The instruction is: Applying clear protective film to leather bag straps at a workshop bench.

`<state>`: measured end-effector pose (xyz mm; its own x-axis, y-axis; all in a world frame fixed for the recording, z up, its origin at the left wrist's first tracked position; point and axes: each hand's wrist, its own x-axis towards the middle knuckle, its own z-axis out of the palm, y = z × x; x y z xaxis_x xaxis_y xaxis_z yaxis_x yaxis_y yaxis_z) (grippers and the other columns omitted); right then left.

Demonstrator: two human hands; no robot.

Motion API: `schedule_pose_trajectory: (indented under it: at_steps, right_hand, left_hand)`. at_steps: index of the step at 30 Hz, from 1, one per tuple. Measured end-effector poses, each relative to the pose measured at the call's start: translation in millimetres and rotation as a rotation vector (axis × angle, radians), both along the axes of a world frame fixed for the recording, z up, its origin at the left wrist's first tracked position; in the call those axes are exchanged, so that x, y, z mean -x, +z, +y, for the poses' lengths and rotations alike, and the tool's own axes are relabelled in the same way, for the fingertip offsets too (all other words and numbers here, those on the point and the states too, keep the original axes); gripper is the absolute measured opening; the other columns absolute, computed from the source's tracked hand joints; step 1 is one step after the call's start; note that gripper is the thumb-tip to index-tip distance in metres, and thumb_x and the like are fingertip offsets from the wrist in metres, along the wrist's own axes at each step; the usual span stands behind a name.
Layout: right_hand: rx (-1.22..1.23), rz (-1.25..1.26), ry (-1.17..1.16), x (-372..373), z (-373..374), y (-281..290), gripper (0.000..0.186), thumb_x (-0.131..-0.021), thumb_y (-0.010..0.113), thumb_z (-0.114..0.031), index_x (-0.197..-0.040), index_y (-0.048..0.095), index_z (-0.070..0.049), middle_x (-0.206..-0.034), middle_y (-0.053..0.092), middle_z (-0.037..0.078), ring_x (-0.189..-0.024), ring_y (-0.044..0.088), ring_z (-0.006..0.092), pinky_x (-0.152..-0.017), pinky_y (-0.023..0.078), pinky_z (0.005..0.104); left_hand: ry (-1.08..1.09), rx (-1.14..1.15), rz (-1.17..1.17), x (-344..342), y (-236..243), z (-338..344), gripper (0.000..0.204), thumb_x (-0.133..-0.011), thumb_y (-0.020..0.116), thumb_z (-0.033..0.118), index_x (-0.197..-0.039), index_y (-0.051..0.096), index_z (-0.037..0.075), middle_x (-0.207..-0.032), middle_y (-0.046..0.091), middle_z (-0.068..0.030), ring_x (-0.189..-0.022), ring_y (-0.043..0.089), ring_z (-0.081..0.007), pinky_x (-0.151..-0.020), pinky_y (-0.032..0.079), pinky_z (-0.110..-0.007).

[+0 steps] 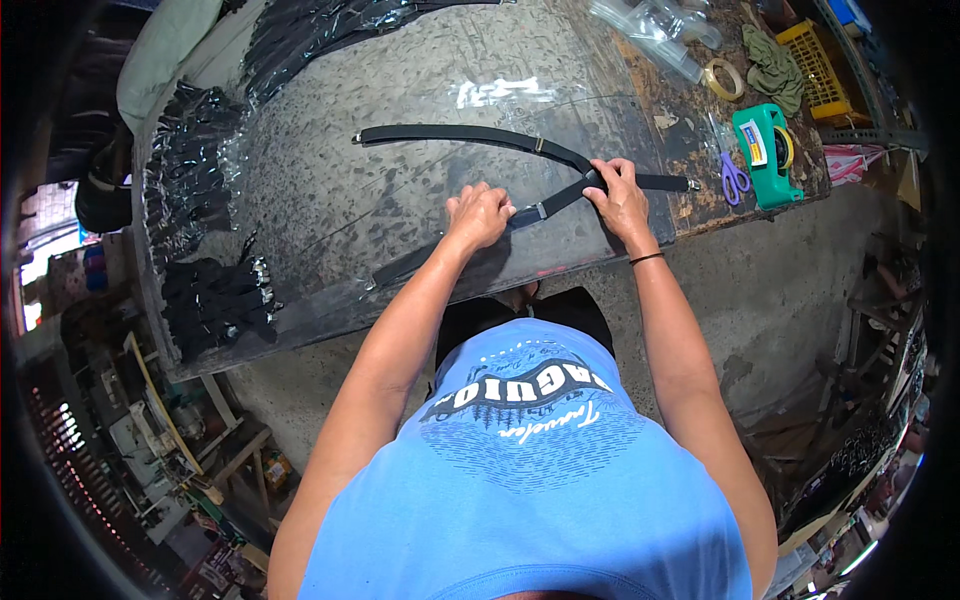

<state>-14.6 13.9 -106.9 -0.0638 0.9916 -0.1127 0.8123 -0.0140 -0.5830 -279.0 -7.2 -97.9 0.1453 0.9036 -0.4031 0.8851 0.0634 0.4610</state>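
Observation:
A pair of black suspenders (440, 131) with metal clips and adjusters lies spread on the worktable, its straps meeting at a joint right of centre. My right hand (622, 203) pinches the straps at that joint, thumb on the near side and fingers on the far side. Curled over the near strap is my left hand (480, 216), closed on it just left of a metal adjuster; its fingertips are partly hidden. One strap end reaches toward the lower left, another runs to the upper left, and a short end sticks out right of my right hand.
Purple scissors (735, 180) and a green tape dispenser (768, 160) lie on the right of the worktable (330, 220). Behind them are a tape roll (724, 79), a dark cloth (772, 68) and clear plastic (655, 30). Bundled black straps (195, 170) line the left side.

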Motion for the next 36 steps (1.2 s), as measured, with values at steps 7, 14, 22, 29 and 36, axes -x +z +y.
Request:
schedule_pose_trajectory:
  at_steps: [7,14,22,29,36]
  right_hand:
    - [-0.010,0.007,0.006,2,0,1,0.049,-0.081,0.074,-0.025,-0.127,0.060,-0.019,-0.123,0.050,0.009,-0.105,0.061,0.0364,-0.085,0.050,0.0474]
    - [-0.005,0.042,0.010,-2,0,-1,0.044,-0.084,0.070,-0.017,-0.126,0.060,-0.020,-0.122,0.051,0.009,-0.106,0.060,0.0361,-0.086,0.049,0.0471]
    - [-0.002,0.036,-0.010,-3,-1,-5,0.043,-0.085,0.068,-0.014,-0.127,0.060,-0.020,-0.122,0.052,0.009,-0.106,0.060,0.0364,-0.087,0.049,0.0469]
    - [-0.267,0.176,-0.060,4,-13,-5,0.040,-0.086,0.067,-0.016,-0.125,0.060,-0.017,-0.121,0.053,0.012,-0.104,0.060,0.0377,-0.085,0.050,0.0463]
    - [-0.329,-0.066,0.293,30,-42,4,0.045,-0.083,0.072,-0.027,-0.126,0.061,-0.020,-0.119,0.055,0.009,-0.114,0.053,0.0313,-0.095,0.045,0.0468]
  left_hand:
    - [0.049,-0.127,-0.030,-21,-11,1,0.026,-0.088,0.062,0.035,-0.097,0.071,0.013,-0.103,0.061,-0.0125,-0.107,0.053,-0.0339,-0.090,0.036,-0.051]
    - [0.070,-0.118,-0.036,-49,-10,13,0.024,-0.089,0.060,0.031,-0.095,0.072,0.011,-0.109,0.060,-0.0137,-0.111,0.050,-0.0333,-0.091,0.034,-0.052]
    - [0.048,-0.317,-0.008,-70,-13,12,0.022,-0.086,0.065,0.031,-0.092,0.072,0.012,-0.103,0.060,-0.0127,-0.104,0.053,-0.0331,-0.086,0.038,-0.049]
    - [0.138,-0.571,-0.067,18,-5,-47,0.051,-0.084,0.068,0.029,-0.128,0.055,0.006,-0.132,0.051,-0.0219,-0.126,0.045,-0.0403,-0.103,0.035,-0.053]
    - [0.197,-0.033,0.351,94,-12,-184,0.076,-0.093,0.057,0.043,-0.154,0.027,0.009,-0.161,0.012,-0.0218,-0.149,0.008,-0.0424,-0.115,0.007,-0.061]
